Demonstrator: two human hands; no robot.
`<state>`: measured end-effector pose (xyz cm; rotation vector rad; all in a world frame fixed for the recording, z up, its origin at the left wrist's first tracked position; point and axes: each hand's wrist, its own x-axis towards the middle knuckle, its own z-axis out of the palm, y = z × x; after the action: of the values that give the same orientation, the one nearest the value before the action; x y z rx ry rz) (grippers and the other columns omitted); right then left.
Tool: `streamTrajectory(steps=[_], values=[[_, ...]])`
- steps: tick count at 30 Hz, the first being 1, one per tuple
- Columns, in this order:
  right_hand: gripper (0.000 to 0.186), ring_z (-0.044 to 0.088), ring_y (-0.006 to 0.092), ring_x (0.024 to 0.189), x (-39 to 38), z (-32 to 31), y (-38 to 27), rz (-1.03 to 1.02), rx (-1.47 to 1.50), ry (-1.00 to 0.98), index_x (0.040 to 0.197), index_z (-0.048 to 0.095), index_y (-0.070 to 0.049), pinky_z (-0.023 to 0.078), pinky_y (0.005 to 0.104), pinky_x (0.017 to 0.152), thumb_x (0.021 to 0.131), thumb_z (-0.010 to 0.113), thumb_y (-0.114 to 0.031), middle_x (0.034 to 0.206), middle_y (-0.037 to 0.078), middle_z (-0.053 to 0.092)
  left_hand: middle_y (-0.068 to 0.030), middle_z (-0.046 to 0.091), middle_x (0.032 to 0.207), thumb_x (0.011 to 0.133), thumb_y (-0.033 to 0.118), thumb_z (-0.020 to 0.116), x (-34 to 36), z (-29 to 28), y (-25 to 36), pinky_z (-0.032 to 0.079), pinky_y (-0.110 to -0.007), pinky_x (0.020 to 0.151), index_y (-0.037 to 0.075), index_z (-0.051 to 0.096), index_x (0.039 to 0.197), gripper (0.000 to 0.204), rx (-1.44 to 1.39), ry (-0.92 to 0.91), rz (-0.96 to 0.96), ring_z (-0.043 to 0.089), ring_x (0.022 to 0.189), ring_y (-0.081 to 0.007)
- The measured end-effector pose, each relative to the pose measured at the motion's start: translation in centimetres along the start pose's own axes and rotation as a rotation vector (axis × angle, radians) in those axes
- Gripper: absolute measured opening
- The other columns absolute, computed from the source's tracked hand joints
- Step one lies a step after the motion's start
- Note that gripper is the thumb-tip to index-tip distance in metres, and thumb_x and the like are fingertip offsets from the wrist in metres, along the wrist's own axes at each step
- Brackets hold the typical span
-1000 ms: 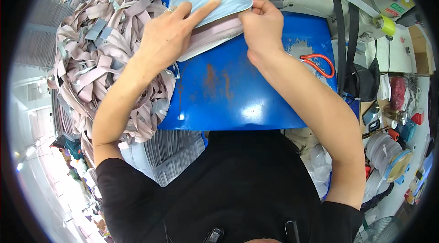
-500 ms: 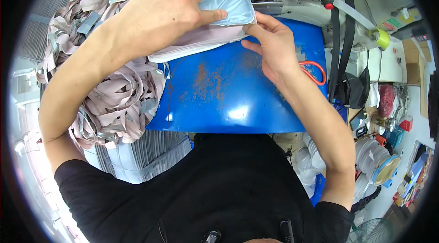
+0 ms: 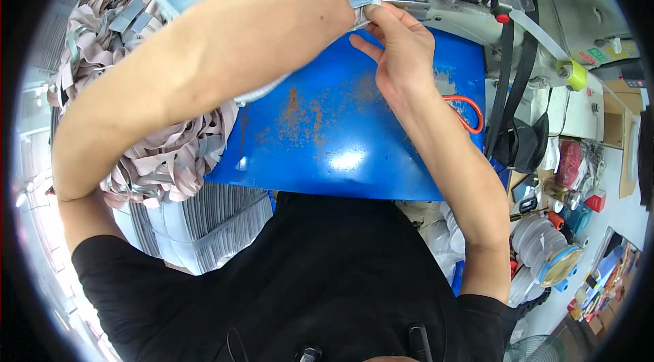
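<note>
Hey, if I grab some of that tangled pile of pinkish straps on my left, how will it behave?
The pile of straps will probably feel floppy, since they bend into loose loops. Each one is likely light for its size, because it looks thin and flat. Pulling one may drag others along, as they lie tangled over each other.

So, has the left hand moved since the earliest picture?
Yes: judged against the sewing machine, the left hand has moved rightward, closer to it.
</note>
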<state>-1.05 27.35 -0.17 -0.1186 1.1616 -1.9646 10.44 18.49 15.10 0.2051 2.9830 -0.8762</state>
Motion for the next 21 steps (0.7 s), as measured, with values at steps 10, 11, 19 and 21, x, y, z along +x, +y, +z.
streamTrajectory(steps=[10,11,19,21], values=[[0.021,0.068,0.0169,0.090,-0.1,-0.9,0.7,0.008,0.209,-0.045,0.112,0.069,0.004,0.058,0.0318,0.079,0.092,0.071,-0.005,0.103,0.010,0.071,-0.0155,0.068,0.081,0.079,0.010,0.067,2.2,1.6,6.0,0.057,-0.038,0.056,-0.001,0.063,0.095,0.020,-0.219,0.025,-0.243,0.072,0.067,-0.0310],[0.023,0.068,0.0167,0.089,-0.2,-0.9,0.8,0.015,0.244,-0.063,0.113,0.069,0.004,0.058,0.0308,0.079,0.092,0.072,-0.005,0.102,0.010,0.071,-0.0163,0.068,0.080,0.079,0.010,0.067,2.7,1.8,6.2,0.057,-0.039,0.056,-0.001,0.062,0.095,0.020,-0.229,0.029,-0.272,0.072,0.067,-0.0317],[0.032,0.065,0.0131,0.081,-2.7,-4.5,1.3,-0.402,-0.405,-0.181,0.117,0.070,0.004,0.053,0.0256,0.074,0.086,0.071,-0.004,0.093,0.005,0.070,-0.0212,0.070,0.102,0.079,0.010,0.064,2.9,3.8,7.1,0.057,-0.049,0.075,0.000,0.062,0.116,0.039,-0.565,0.088,-0.510,0.072,0.088,-0.0392],[0.036,0.065,0.0135,0.082,-4.3,-6.1,1.6,-0.519,-0.641,-0.163,0.116,0.072,0.001,0.053,0.0274,0.074,0.080,0.069,-0.003,0.085,0.005,0.068,-0.0231,0.067,0.117,0.076,0.010,0.067,1.2,3.5,8.5,0.056,-0.049,0.081,0.002,0.060,0.128,0.053,-0.639,0.120,-0.564,0.070,0.096,-0.0388]])
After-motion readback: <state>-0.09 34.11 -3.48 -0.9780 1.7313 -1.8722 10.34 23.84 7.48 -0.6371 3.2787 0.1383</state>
